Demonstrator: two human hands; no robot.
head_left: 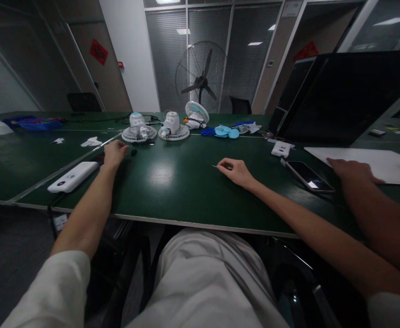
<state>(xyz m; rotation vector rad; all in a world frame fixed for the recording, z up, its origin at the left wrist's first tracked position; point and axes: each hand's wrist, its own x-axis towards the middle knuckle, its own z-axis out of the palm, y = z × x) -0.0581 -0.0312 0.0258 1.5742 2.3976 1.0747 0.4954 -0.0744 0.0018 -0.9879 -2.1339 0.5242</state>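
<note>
My left hand (114,152) rests on the green table (172,191) with its fingers curled under, and whatever they hold is hidden. A small black part (133,152) lies just to its right. Just beyond it stands a small white desk fan (139,129), face down. My right hand (237,171) lies near the table's middle, thumb and fingers pinched on a thin metal pin (215,166) that pokes out to the left. Two more white fans (172,127) (196,114) and loose blue fan blades (225,132) sit farther back.
A white power bank (73,176) lies left of my left arm. On the right are a white charger (282,149), a phone (309,176), an open laptop (343,95), and another person's arm (357,177) by a white sheet (371,159). A large standing fan (202,77) stands behind the table.
</note>
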